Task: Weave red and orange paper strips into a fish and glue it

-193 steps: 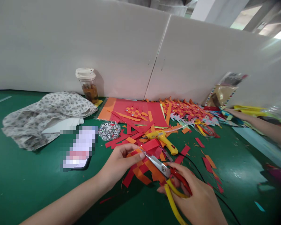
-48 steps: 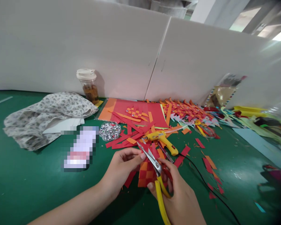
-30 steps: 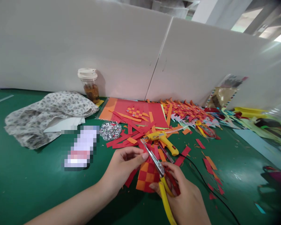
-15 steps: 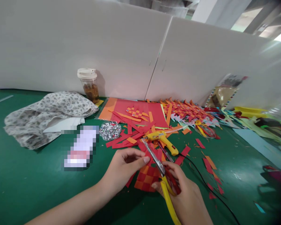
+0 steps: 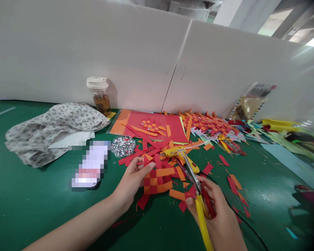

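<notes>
Scissors (image 5: 198,187) with one yellow and one red handle lie in the grip of the right hand (image 5: 218,207), whose fingers curl around the handles. The blades point far and left, nearly together, and their tips overlap the yellow glue gun (image 5: 172,151) in the view; whether they touch it cannot be told. To the left, the left hand (image 5: 132,181) pinches a red-and-orange woven paper piece (image 5: 153,181) by its far left part, between thumb and fingers. The piece is a checkered weave with loose strip ends projecting to the right and to the far side, near the middle of the green table (image 5: 42,212) and apart from the scissors. Red and orange paper strips (image 5: 143,202) are scattered beneath and around it. Beyond the left hand is a clear packet of googly eyes (image 5: 123,146); farther still, a small woven fish (image 5: 149,125) lies on red sheets (image 5: 174,122). More woven fish (image 5: 211,122) form a heap at far right. A blurred phone (image 5: 91,165) lies at left, near a patterned cloth (image 5: 57,116).
</notes>
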{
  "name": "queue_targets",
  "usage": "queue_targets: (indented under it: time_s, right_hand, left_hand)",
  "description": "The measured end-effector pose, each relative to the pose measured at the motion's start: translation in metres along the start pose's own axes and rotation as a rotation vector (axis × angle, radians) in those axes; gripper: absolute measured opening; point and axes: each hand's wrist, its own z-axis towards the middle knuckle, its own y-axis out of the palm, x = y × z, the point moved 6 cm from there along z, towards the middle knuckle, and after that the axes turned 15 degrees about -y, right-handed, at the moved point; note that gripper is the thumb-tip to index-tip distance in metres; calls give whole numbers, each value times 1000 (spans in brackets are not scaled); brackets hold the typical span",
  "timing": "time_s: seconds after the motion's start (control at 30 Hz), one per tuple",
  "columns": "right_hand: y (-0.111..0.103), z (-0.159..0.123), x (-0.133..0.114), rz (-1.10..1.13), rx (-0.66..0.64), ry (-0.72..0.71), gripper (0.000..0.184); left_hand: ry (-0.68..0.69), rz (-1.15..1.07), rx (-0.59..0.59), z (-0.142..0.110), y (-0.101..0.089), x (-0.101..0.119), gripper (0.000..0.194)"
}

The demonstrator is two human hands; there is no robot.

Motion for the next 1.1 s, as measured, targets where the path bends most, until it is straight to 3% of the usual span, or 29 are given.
queue_targets:
  time_s: [0.2,0.5,1.1]
  right_hand:
    - [5,-4,2,-134,-75,-12,50]
    - [19,-4,-2,-349,-307,-104,53]
    - [24,-7,-9,-272,-338,-122,50]
  left_hand:
    - [114,32,60,2,-6,5,35]
    - [128,70,12,-5,4,7,22]
    - [99,112,-78,-12,16,5,20]
